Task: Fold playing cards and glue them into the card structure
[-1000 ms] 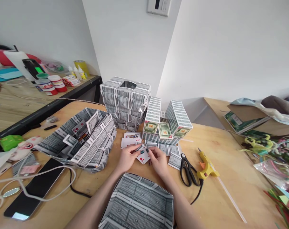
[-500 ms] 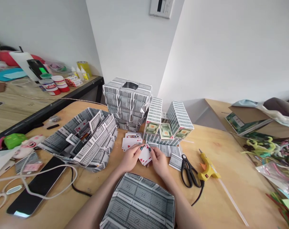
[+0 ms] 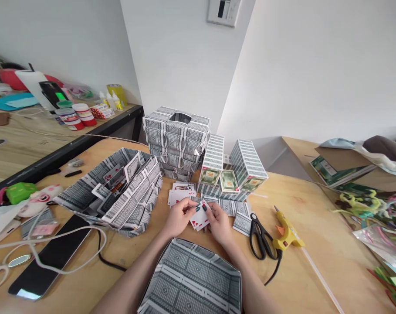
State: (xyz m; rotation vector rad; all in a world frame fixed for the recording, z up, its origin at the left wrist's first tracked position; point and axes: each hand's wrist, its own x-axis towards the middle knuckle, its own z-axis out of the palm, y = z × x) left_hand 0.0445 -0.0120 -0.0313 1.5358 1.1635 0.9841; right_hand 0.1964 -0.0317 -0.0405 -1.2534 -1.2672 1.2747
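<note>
Nearest, bottom centre: open tray made of patterned playing cards (image 3: 193, 277), between the forearms. Just beyond it, both hands work close together above the tabletop (image 3: 302, 196). Left hand (image 3: 181, 216): thumb and fingers pinched at the upper left edge of a small fan of cards (image 3: 200, 218), red hearts facing up. Right hand (image 3: 219, 223): thumb on the face of the same fan, at its right edge. Dark nail polish on both thumbs.

Right of the hands: face-down cards (image 3: 242, 223), then black scissors (image 3: 262, 239), open end hard to make out, then yellow glue gun (image 3: 286, 233) with a clear stick (image 3: 322, 279) running toward the bottom edge. Left: dark phone (image 3: 49, 259) under a looped white cable (image 3: 70, 226).

Beyond the left hand: face-up cards (image 3: 173, 197). Left of these, card-built basket (image 3: 132, 198), loose cards inside.

Farther, centre: upright card-built box (image 3: 176, 139) with a top opening; to its right, stacked card packs (image 3: 228, 179).

Upper left, separate surface: red-and-white jars (image 3: 84, 114), small bottles (image 3: 111, 101). Far right: open carton (image 3: 344, 161).
</note>
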